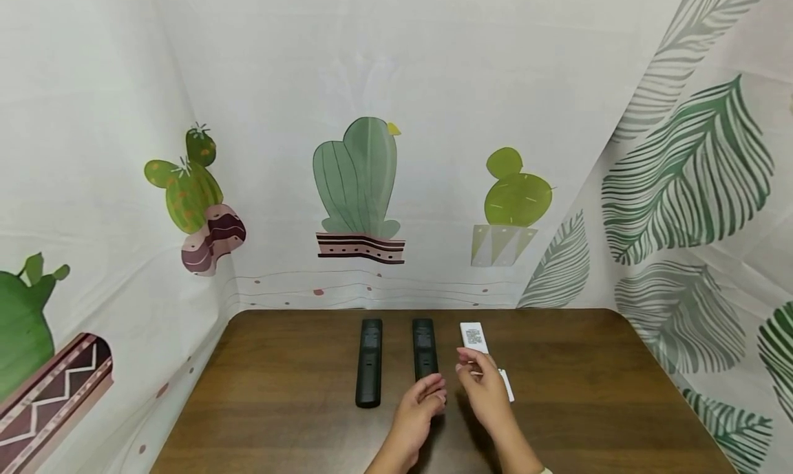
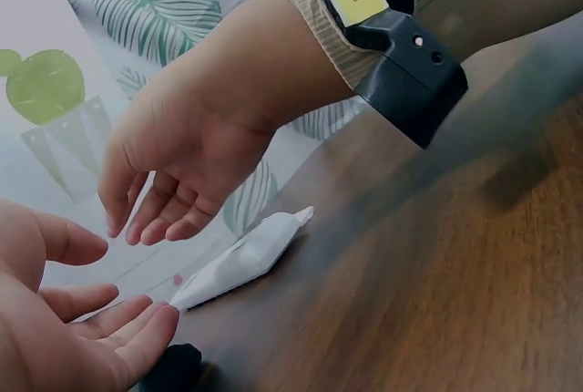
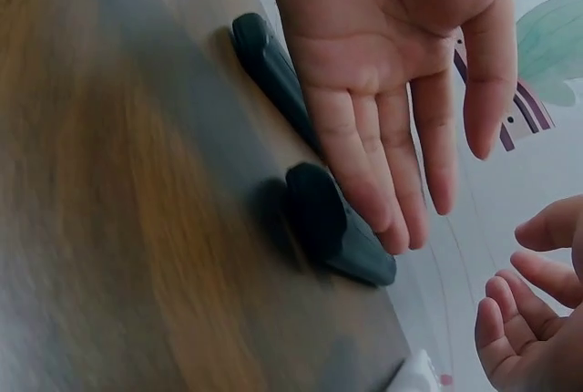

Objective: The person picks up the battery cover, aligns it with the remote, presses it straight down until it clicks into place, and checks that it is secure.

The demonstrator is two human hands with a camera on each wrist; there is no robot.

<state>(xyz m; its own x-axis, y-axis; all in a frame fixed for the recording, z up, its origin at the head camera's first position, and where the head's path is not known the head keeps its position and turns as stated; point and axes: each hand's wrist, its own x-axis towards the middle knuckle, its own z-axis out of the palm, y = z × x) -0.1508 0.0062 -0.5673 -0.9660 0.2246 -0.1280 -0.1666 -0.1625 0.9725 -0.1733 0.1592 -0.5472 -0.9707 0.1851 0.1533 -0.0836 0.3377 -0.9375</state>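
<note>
My left hand (image 1: 416, 413) is over the near end of a black remote control (image 1: 424, 343), fingers loosely bent and nothing in them. To its right, my right hand (image 1: 486, 391) hovers over a white remote control (image 1: 473, 335) and hides its middle. A printed label shows on the white remote's far end, and a narrow white part (image 1: 507, 386) sticks out beside the hand. In the left wrist view both hands have relaxed, parted fingers, with the white remote (image 2: 241, 264) lying below them. A second black remote control (image 1: 369, 364) lies further left.
All of this is on a brown wooden table (image 1: 279, 391) with rounded far corners. A white cloth (image 1: 434, 61) printed with cacti and leaves hangs behind and at both sides. Each black remote lies lengthwise, pointing away from me.
</note>
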